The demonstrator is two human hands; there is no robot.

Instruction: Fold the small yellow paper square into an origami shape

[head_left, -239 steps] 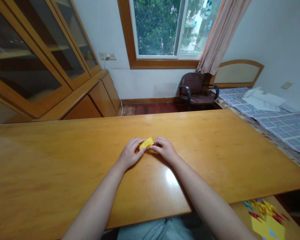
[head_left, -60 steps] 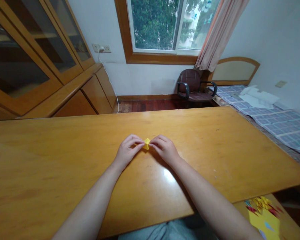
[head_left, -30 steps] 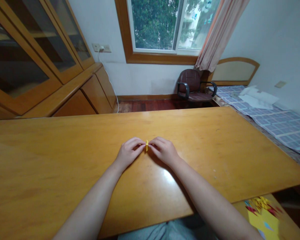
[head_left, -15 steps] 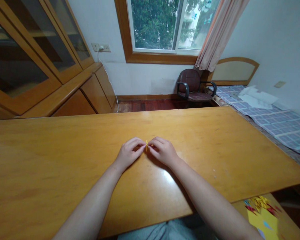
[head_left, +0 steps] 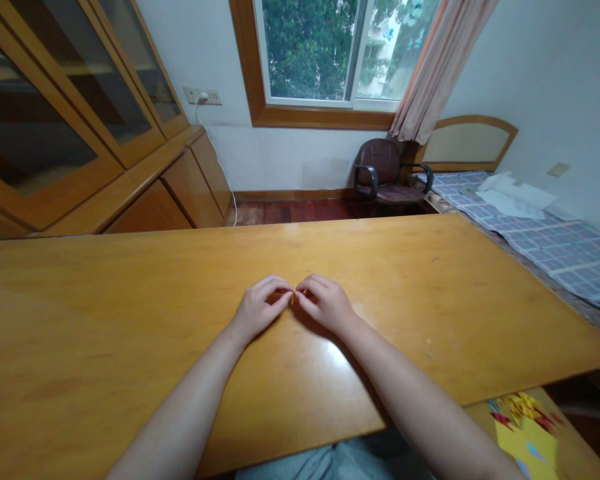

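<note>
My left hand [head_left: 261,301] and my right hand [head_left: 327,301] meet over the middle of the table, fingertips nearly touching. Between them is a small, thin yellow ribbon [head_left: 293,297], pinched from both sides by thumbs and fingers. A short end of it hangs below the fingertips; the rest is mostly hidden by my fingers. Both forearms reach in from the near edge, and the hands cast a shadow on the wooden table [head_left: 130,293].
Yellow and red ribbon-like pieces [head_left: 523,405] and a yellow sheet [head_left: 525,440] lie on a lower surface at the bottom right. Beyond the table stand a brown armchair [head_left: 380,167], a bed [head_left: 545,233] and a glass-fronted cabinet [head_left: 130,160].
My hands stay in place. The ribbon's upright part above the fingertips has drawn in, so less of it shows between them.
</note>
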